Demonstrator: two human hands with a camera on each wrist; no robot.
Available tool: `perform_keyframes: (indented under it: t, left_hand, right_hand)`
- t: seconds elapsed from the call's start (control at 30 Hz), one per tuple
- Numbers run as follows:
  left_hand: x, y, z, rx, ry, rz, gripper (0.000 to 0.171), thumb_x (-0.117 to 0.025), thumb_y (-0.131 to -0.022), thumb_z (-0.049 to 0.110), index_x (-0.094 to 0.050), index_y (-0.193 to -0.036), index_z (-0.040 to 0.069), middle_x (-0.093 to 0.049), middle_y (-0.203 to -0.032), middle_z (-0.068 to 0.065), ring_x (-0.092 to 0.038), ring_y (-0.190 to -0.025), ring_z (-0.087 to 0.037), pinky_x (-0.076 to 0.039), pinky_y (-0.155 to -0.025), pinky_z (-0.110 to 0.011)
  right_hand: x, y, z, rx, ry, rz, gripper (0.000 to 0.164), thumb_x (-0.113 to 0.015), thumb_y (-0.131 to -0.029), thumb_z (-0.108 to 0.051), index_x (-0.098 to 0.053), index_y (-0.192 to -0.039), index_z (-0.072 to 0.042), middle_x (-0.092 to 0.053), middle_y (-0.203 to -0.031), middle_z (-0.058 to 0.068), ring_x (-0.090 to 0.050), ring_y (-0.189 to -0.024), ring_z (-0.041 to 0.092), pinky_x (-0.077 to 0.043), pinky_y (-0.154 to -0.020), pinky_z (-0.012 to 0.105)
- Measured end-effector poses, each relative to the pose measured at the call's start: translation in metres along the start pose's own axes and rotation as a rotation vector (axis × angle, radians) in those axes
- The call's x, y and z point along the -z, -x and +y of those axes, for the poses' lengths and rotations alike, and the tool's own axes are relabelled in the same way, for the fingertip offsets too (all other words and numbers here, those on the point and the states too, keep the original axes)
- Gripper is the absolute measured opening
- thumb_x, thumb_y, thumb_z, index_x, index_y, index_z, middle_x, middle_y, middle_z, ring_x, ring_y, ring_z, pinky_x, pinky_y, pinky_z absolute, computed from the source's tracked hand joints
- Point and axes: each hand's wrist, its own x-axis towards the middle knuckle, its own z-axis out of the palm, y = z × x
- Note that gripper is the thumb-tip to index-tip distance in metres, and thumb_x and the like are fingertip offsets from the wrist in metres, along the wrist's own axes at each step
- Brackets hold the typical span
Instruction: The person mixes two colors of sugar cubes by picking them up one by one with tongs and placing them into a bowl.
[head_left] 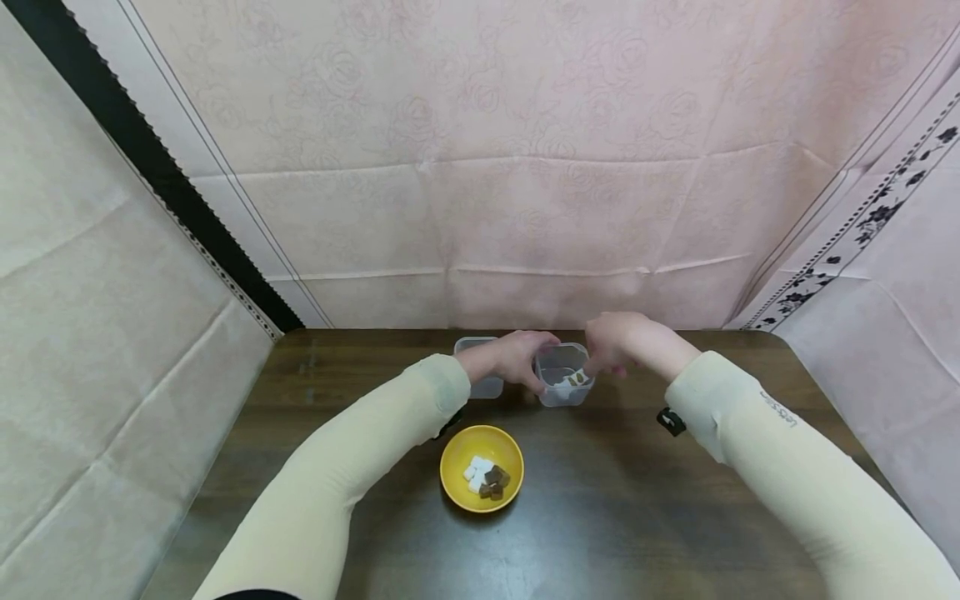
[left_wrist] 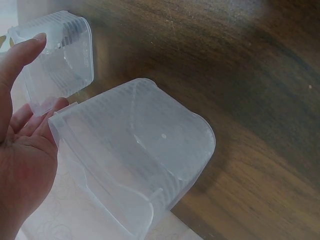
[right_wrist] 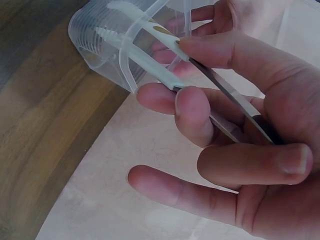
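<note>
Clear plastic container (head_left: 564, 400) stands near the table's far edge, its ribbed walls visible in both wrist views. My left hand (head_left: 517, 357) grips it from the left, thumb on the near side and fingers toward the far side. From the right, my right hand (head_left: 617, 343) holds small tongs (right_wrist: 159, 31) between thumb and fingers. Their metal arms end in white tips with gold-brown spots, and these reach inside the container. The tips lie a little apart in the right wrist view; I cannot tell whether anything is between them.
A second clear container (left_wrist: 150, 135) stands left of the first, partly behind the left hand in the head view. Nearer me is a yellow bowl (head_left: 455, 482) with several white cubes (head_left: 477, 472) and brown cubes (head_left: 495, 483). Pale cloth (head_left: 480, 217) hangs behind the wooden table (head_left: 600, 517).
</note>
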Motion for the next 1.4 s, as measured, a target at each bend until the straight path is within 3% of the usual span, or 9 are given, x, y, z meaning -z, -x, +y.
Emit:
perform_keyframes:
  t: [0.33,0.9,1.13,1.4]
  left_hand:
    - [0.0,-0.002,-0.001,-0.004,-0.018,-0.003,0.087,-0.091,-0.086,0.023,-0.045,-0.158,0.007,-0.055,-0.158,-0.011,-0.054,-0.143,-0.024,-0.045,-0.118,-0.036]
    - [0.0,0.0,0.0,-0.008,-0.004,-0.005,0.087,-0.09,-0.088,0.022,-0.044,-0.159,0.005,-0.054,-0.158,-0.015,-0.054,-0.141,-0.027,-0.045,-0.119,-0.04]
    - [0.0,0.001,0.001,-0.004,0.009,-0.002,0.087,-0.09,-0.088,0.021,-0.044,-0.159,0.005,-0.053,-0.159,-0.014,-0.053,-0.143,-0.027,-0.046,-0.119,-0.04]
    - [-0.001,0.001,0.0,-0.001,0.009,0.003,0.087,-0.091,-0.087,0.021,-0.044,-0.159,0.006,-0.053,-0.159,-0.015,-0.053,-0.143,-0.027,-0.045,-0.119,-0.04]
  right_hand:
    - [-0.005,0.001,0.001,0.017,0.062,0.108,0.032,-0.073,-0.087,-0.035,-0.069,-0.06,-0.02,-0.065,-0.051,-0.006,-0.064,-0.059,0.016,-0.045,-0.054,0.033]
    - [-0.007,-0.005,-0.01,-0.013,0.091,0.064,0.026,-0.074,-0.087,-0.033,-0.066,-0.068,-0.016,-0.074,-0.064,0.004,-0.065,-0.055,0.015,-0.043,-0.052,0.032]
    - [-0.012,-0.012,-0.015,-0.041,0.123,0.068,0.017,-0.076,-0.087,-0.027,-0.068,-0.078,-0.015,-0.073,-0.069,0.002,-0.067,-0.058,0.017,-0.054,-0.062,0.04]
    - [-0.014,-0.009,-0.012,0.021,0.118,0.071,0.029,-0.077,-0.093,-0.03,-0.068,-0.069,-0.017,-0.067,-0.06,-0.003,-0.065,-0.056,0.014,-0.049,-0.056,0.033]
